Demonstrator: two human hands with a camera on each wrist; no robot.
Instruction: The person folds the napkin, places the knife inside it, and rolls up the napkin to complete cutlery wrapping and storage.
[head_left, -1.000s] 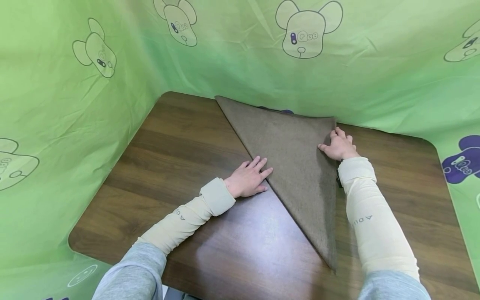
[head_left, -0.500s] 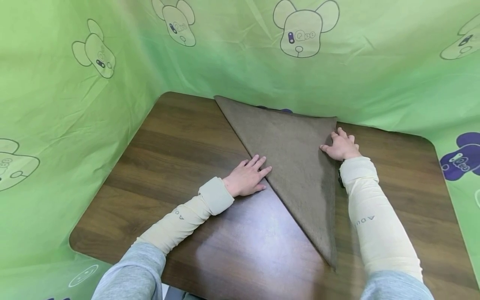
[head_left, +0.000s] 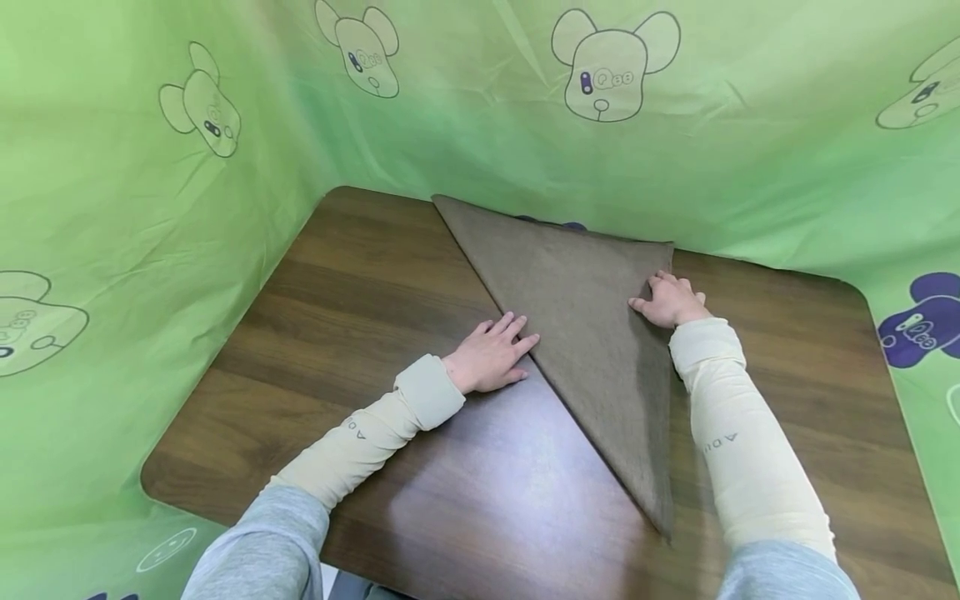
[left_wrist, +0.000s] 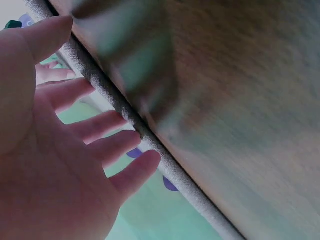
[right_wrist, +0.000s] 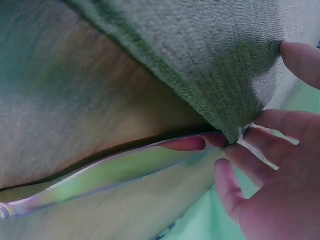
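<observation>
A brown cloth [head_left: 570,292], folded into a triangle, lies flat on the wooden table with its long folded edge running diagonally. My left hand [head_left: 491,358] rests on the middle of that fold, fingers straight and spread. In the left wrist view, the fingertips of the left hand [left_wrist: 70,155] touch the cloth's rounded edge [left_wrist: 117,102]. Near the upper right corner, my right hand [head_left: 672,302] rests over the cloth's right edge, thumb apart from the fingers. The right wrist view shows the right hand [right_wrist: 285,165] with loosely extended fingertips touching the cloth's corner [right_wrist: 225,90].
The wooden table [head_left: 300,350] has rounded corners. A green curtain [head_left: 480,150] printed with bear heads hangs close behind it and along the left side. The cloth's far edge reaches the curtain. In the right wrist view, a shiny greenish band [right_wrist: 115,175] crosses below the cloth.
My right hand has shifted slightly left and toward me, from the cloth's right edge farther onto the cloth. The left hand and the cloth stay nearly in place.
</observation>
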